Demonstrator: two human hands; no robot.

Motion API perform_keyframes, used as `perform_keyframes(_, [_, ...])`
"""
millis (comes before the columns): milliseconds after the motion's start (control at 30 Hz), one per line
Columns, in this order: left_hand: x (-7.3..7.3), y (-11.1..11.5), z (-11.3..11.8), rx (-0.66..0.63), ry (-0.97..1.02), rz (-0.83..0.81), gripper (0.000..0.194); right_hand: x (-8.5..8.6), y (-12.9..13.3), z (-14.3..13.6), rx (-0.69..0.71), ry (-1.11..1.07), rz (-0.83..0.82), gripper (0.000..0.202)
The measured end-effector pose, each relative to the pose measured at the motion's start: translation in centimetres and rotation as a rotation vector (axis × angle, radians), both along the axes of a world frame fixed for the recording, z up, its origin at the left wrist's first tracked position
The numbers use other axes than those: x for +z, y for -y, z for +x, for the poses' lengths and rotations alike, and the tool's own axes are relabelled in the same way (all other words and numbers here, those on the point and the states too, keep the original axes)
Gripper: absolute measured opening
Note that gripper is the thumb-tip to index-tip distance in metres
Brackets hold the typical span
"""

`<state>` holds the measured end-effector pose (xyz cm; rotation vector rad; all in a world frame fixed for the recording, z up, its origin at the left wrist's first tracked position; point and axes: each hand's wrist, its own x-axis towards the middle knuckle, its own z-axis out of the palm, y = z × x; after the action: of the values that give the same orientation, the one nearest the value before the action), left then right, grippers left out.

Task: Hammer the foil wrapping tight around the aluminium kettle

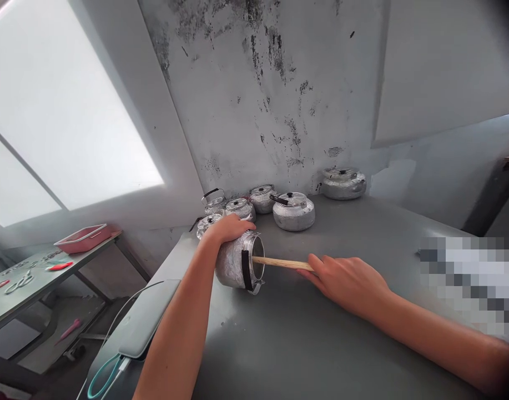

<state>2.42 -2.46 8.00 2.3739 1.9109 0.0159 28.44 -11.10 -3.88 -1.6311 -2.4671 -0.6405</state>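
A silver metal kettle lies tipped on its side on the grey table, its round mouth facing right. Its black handle grip hangs across the edge of the mouth. My left hand is clasped over the kettle's upper side, the fingertips partly out of sight behind it. In my right hand, a light wooden stick is gripped between thumb and fingers. The stick's far end goes into the kettle's mouth and is hidden inside.
Several lidded silver kettles stand along the wall at the table's back. A grey power bank with cables lies by my left forearm. On a side table at left are a pink basket and scissors. A blurred-out patch covers the right.
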Motion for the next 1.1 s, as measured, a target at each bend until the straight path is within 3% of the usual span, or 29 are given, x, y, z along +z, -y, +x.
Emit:
perform_keyframes(500, [0.13,-0.05,-0.01,-0.188,-0.229,-0.027,0.045,0.10,-0.15,-0.27,-0.050,-0.057,-0.115,0.055])
perform_keyframes(1100, [0.16,-0.18,0.03,-0.242,-0.277,-0.002,0.045,-0.06,-0.20,-0.36,-0.039,-0.062,-0.124,0.054])
